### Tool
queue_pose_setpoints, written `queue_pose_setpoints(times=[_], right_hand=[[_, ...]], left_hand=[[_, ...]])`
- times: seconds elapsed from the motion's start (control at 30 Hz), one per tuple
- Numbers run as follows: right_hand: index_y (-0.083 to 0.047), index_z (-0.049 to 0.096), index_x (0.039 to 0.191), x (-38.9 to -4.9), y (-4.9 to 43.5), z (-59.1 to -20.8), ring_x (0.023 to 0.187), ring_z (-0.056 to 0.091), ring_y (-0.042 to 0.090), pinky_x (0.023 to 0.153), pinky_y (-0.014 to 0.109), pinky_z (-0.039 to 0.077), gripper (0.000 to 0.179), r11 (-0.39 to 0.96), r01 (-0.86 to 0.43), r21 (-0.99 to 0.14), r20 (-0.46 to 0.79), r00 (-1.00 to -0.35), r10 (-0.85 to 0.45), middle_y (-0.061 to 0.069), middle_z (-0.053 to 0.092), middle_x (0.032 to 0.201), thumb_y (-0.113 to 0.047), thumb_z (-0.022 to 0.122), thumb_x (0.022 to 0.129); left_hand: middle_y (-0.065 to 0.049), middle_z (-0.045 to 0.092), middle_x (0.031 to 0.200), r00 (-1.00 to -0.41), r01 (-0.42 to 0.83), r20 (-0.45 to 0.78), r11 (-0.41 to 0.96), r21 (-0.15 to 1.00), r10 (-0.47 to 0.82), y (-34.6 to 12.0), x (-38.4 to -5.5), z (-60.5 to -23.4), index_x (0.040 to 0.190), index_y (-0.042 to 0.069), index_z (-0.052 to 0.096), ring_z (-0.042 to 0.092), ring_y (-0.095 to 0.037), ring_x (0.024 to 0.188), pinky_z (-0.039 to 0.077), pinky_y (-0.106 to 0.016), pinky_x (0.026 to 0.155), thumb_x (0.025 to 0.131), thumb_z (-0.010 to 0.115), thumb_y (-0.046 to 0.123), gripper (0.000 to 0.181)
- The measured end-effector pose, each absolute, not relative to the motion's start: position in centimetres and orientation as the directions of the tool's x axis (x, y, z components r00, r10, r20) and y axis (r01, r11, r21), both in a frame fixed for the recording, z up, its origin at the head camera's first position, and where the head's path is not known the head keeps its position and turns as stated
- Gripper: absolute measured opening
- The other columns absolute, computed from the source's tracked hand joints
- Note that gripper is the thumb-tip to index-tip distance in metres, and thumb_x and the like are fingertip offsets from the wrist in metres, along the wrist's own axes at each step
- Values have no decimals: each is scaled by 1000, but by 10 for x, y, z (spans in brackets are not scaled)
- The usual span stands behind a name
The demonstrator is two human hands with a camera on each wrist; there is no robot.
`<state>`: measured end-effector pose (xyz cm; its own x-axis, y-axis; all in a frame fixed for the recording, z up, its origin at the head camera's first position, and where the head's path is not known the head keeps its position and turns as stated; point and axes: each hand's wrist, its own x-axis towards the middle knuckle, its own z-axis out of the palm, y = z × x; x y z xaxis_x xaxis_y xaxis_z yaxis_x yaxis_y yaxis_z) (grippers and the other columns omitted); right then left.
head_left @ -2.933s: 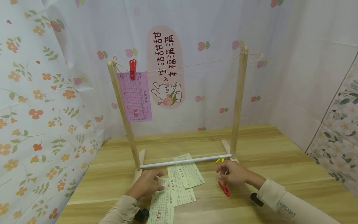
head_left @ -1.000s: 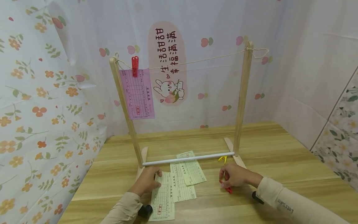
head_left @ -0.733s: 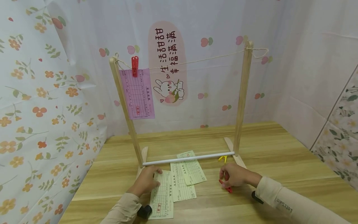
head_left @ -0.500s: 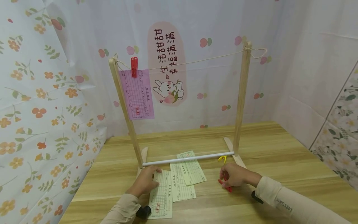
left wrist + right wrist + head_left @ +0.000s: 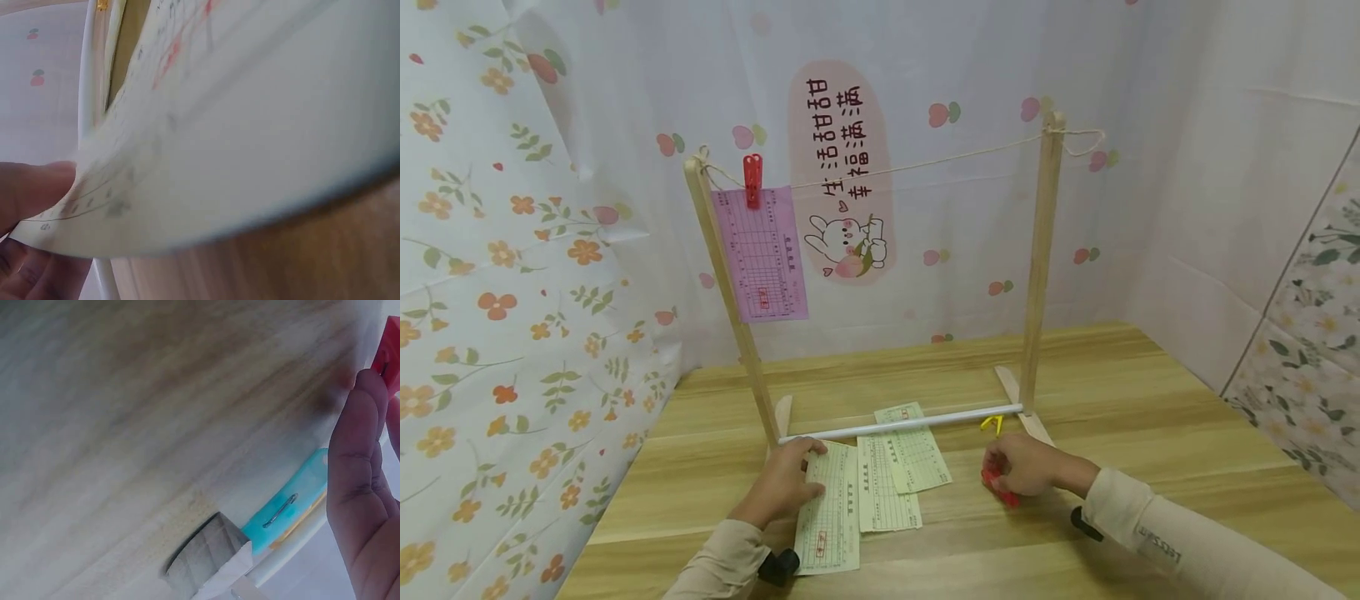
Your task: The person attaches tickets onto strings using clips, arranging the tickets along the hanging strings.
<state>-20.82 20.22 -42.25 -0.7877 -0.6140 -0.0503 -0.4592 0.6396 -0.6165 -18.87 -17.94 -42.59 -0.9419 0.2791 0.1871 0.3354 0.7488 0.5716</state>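
Observation:
My left hand (image 5: pixel 781 483) pinches the top left edge of the leftmost pale green receipt slip (image 5: pixel 827 521). In the left wrist view the thumb lies on the printed face of this slip (image 5: pixel 206 150) and fingers are behind it; the paper bows. Two more pale green slips (image 5: pixel 891 500) overlap to its right. The fingertips of my right hand (image 5: pixel 1024 465) grip a red clothespin (image 5: pixel 1000 488) low over the table, and the right wrist view catches only part of that clothespin (image 5: pixel 390 356). A yellow clothespin (image 5: pixel 992 423) lies just beyond the right hand.
A wooden frame (image 5: pixel 1041 275) carries a string (image 5: pixel 955 160), where a red clothespin (image 5: pixel 752 182) holds a pink slip (image 5: pixel 763 258). A white rod (image 5: pixel 955 416) joins the posts low down. The right wrist view shows a turquoise piece with a metal spring (image 5: pixel 290 503).
The right hand has come down onto the red clothespin, which lay loose on the table, and now grips it. The left hand has taken the leftmost slip and shifted it slightly away from me.

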Motion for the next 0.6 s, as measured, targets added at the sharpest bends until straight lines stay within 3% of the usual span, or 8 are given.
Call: queue_pose_setpoints(times=[0.3,0.6], right_hand=[[-9,65,82,-210,200,-417,72,52,10,64,28,45,7,637,-482,-602,-37,-780,-625,-6,60,79,-5,71,81],[-9,62,84,-214,199,-413,65,50,7,55,23,43,11,633,-481,-607,-27,-784,-621,-5,59,80,-1,68,80]], left_hand=[[-16,60,102,-948,317,188,700,640,257,-180,-189,-421,106,-1,60,65,-28,82,54,-29,58,66,72,-16,45],[-18,62,105,-957,288,170,690,664,235,-179,-190,-416,109,-2,61,66,-28,82,55,-30,58,70,74,-14,43]])
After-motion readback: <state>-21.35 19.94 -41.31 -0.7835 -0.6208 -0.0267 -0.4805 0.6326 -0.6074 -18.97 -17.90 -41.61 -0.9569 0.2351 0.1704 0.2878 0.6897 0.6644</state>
